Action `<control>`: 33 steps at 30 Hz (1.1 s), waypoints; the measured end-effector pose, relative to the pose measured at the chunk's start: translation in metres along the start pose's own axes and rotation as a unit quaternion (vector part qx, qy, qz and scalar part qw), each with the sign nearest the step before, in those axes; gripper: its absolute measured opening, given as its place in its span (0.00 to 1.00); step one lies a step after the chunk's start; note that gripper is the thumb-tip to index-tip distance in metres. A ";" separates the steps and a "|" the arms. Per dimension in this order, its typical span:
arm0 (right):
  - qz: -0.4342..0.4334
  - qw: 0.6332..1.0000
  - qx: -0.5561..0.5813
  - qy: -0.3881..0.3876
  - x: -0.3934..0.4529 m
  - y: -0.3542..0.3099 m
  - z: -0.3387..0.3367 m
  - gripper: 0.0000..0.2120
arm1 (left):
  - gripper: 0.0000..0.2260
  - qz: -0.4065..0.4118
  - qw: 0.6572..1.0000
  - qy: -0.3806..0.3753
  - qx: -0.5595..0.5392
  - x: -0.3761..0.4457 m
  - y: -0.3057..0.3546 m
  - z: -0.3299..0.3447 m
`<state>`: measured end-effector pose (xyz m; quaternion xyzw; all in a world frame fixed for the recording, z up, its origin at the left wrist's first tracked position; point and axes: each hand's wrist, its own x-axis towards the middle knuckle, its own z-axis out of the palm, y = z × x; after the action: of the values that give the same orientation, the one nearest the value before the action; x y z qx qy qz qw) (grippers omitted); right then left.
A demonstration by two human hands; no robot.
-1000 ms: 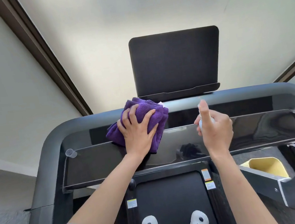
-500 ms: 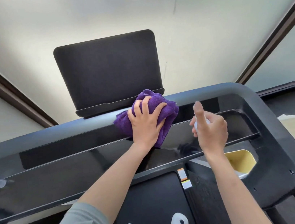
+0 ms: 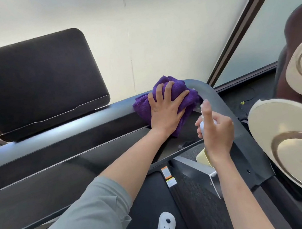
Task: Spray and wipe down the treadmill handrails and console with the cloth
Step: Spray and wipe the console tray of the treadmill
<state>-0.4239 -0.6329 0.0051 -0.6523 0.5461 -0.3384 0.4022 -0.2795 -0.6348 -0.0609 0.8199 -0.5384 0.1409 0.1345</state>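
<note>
Spraying this close to the left hand (image 3: 167, 110) risks wetting the fingers rather than the rail (image 3: 221, 108): the bottle (image 3: 203, 124) points up toward the corner where the cloth (image 3: 171, 88) sits, with nozzle and cloth very near each other. Mist could also drift onto the dark screen (image 3: 34, 78) standing just behind the rail, or onto the glossy console (image 3: 58, 177) below, leaving streaks if not wiped. The cloth is bunched, so a loose fold might slip off the rounded corner under a hard push.

The left hand lies spread, fingers nearly straight, pressing the cloth flat against the rail's right corner. The right hand (image 3: 217, 134) is curled round the small bottle, forefinger raised on its top, just below and right of the cloth
</note>
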 end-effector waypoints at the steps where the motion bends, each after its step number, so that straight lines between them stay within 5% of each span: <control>1: 0.001 1.000 0.001 0.006 0.002 0.002 -0.004 0.36 | 0.20 0.006 1.000 -0.010 -0.009 0.004 0.008 0.000; 18: -0.010 1.000 -0.005 -0.009 -0.030 -0.005 0.006 0.40 | 0.23 0.013 0.990 -0.084 -0.110 -0.087 -0.020 -0.032; 33: -0.046 0.994 -0.014 -0.095 -0.138 -0.051 0.097 0.38 | 0.23 -0.115 0.988 -0.068 -0.083 -0.216 -0.169 -0.093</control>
<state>-0.3399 -0.4780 0.0064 -0.7116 0.4797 -0.2855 0.4265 -0.2143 -0.3529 -0.0681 0.8701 -0.4583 0.0230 0.1800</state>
